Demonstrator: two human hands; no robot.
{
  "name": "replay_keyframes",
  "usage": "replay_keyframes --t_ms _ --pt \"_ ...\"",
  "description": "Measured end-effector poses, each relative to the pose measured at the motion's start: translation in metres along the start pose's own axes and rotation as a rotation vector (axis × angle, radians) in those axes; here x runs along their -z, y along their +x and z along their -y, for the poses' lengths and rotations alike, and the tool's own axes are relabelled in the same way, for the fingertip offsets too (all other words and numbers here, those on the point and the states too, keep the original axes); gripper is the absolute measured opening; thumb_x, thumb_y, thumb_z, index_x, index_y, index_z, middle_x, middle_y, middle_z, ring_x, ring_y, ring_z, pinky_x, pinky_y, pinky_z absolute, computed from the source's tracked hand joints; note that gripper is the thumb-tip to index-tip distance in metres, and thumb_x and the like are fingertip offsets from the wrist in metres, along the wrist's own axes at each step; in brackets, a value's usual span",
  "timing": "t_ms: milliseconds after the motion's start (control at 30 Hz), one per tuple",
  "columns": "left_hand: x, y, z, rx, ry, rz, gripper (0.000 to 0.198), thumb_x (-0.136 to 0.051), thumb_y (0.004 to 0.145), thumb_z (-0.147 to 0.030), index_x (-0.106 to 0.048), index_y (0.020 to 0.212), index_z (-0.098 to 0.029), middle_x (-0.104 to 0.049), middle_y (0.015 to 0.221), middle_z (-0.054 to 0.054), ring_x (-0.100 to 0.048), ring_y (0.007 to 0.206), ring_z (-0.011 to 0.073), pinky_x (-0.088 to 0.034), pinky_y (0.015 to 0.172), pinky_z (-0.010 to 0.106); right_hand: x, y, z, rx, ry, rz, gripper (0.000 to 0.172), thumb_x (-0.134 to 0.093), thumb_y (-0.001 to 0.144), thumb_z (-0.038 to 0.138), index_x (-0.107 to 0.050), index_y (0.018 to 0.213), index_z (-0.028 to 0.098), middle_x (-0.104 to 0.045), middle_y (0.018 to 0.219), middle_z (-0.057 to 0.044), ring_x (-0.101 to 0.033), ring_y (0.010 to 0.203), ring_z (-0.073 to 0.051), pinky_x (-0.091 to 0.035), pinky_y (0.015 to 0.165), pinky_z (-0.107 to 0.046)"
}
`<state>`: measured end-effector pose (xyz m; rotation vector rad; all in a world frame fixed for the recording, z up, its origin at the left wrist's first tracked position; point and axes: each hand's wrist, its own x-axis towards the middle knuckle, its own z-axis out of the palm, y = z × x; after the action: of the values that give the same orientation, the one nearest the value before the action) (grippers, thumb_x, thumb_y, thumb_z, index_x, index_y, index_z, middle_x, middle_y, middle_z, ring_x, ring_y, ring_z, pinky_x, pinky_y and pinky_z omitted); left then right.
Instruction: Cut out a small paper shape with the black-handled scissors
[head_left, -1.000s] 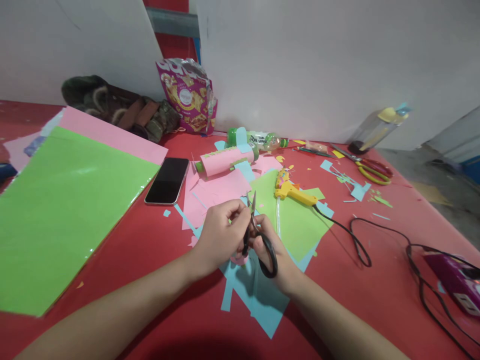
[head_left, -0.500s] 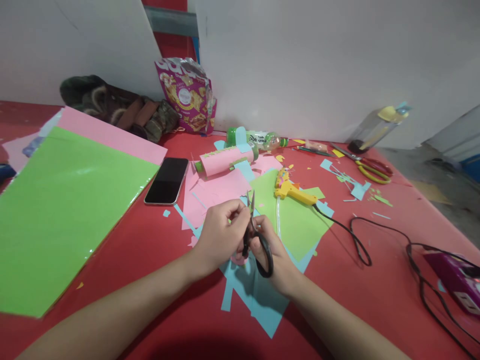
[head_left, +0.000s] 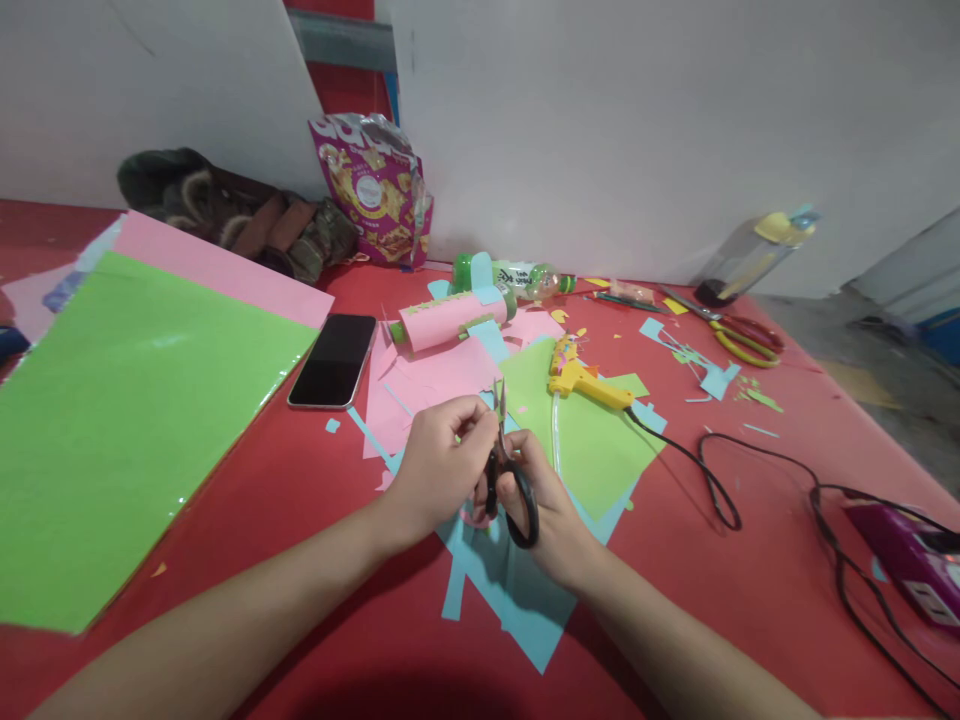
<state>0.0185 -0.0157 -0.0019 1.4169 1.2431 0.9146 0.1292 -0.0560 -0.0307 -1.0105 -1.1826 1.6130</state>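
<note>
My right hand (head_left: 544, 510) holds a small pair of black-handled scissors (head_left: 523, 510), its fingers around the handles, with the blades pointing up and slightly apart. Right beside the blades, my left hand (head_left: 446, 465) is closed in a pinch; what it grips is too small or hidden to name. Under both hands lie light blue paper (head_left: 536, 625) and a green sheet (head_left: 607, 460). A yellow glue gun (head_left: 592, 386) rests on the green sheet. Behind my hands are pink paper (head_left: 450, 375) and a pink-wrapped roll (head_left: 452, 322).
On the red table (head_left: 322, 620) lie a phone (head_left: 332, 362), large green paper (head_left: 142, 430), a green bottle (head_left: 525, 280), larger scissors (head_left: 742, 335) and a purple power strip (head_left: 907, 565) with black cable. A snack bag (head_left: 375, 195) and a clear bottle (head_left: 754, 260) stand by the wall.
The scissors in my right hand have shifted slightly left and their blades have come a little closer together. My left hand has moved only slightly.
</note>
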Motion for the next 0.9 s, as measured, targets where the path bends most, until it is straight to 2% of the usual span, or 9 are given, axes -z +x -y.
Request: replay_keyframes --t_ms 100,300,433,633,767,900 --pt "0.002 0.003 0.002 0.064 -0.034 0.015 0.022 -0.042 0.072 -0.023 -0.040 0.051 -0.018 -0.035 0.038 -0.007 -0.033 0.030 0.0055 -0.024 0.030 0.016 0.000 0.002 -0.001 -0.015 0.037 -0.018 0.039 -0.050 0.070 0.056 -0.029 0.078 0.023 -0.045 0.058 0.008 -0.047 0.047 -0.009 -0.040 0.048 -0.025" --pt "0.003 0.014 0.014 0.085 -0.083 0.000 0.020 -0.044 0.070 -0.023 -0.043 0.051 -0.016 -0.029 0.043 -0.007 -0.029 0.038 0.0046 -0.024 0.036 0.016 0.002 0.007 -0.002 -0.016 0.218 -0.138 0.038 -0.052 0.070 0.055 -0.033 0.076 0.023 -0.049 0.057 0.007 -0.045 0.041 -0.009 -0.038 0.040 -0.022" --pt "0.004 0.020 0.021 0.096 -0.110 0.004 0.021 -0.045 0.071 -0.026 -0.044 0.053 -0.015 -0.026 0.042 -0.008 -0.028 0.039 0.0049 -0.022 0.037 0.016 0.005 0.009 0.004 -0.077 0.469 -0.085 0.045 -0.050 0.063 0.065 -0.040 0.073 0.022 -0.053 0.063 0.002 -0.052 0.051 -0.013 -0.040 0.046 -0.026" --pt "0.008 0.023 0.021 0.010 -0.021 -0.024 0.021 -0.044 0.073 -0.028 -0.046 0.057 -0.015 -0.029 0.046 -0.007 -0.030 0.042 0.0058 -0.023 0.041 0.017 0.012 0.011 0.012 -0.194 0.789 -0.056 0.045 -0.040 0.066 0.067 -0.042 0.070 0.022 -0.052 0.065 0.000 -0.053 0.063 -0.018 -0.041 0.061 -0.034" --pt "0.011 0.024 0.022 -0.064 0.051 -0.051 0.021 -0.043 0.073 -0.028 -0.049 0.059 -0.015 -0.032 0.048 -0.006 -0.029 0.044 0.0065 -0.025 0.042 0.018 0.014 0.012 0.013 -0.227 0.862 -0.013 0.047 -0.037 0.067 0.068 -0.041 0.067 0.022 -0.051 0.069 -0.001 -0.051 0.065 -0.018 -0.038 0.064 -0.035" --pt "0.013 0.024 0.024 -0.080 0.072 -0.052 0.020 -0.043 0.071 -0.029 -0.048 0.058 -0.015 -0.035 0.048 -0.006 -0.032 0.044 0.0070 -0.027 0.043 0.018 0.014 0.012 0.013 -0.196 0.808 -0.017 0.042 -0.041 0.069 0.064 -0.040 0.067 0.022 -0.050 0.066 0.001 -0.050 0.061 -0.016 -0.037 0.059 -0.031"
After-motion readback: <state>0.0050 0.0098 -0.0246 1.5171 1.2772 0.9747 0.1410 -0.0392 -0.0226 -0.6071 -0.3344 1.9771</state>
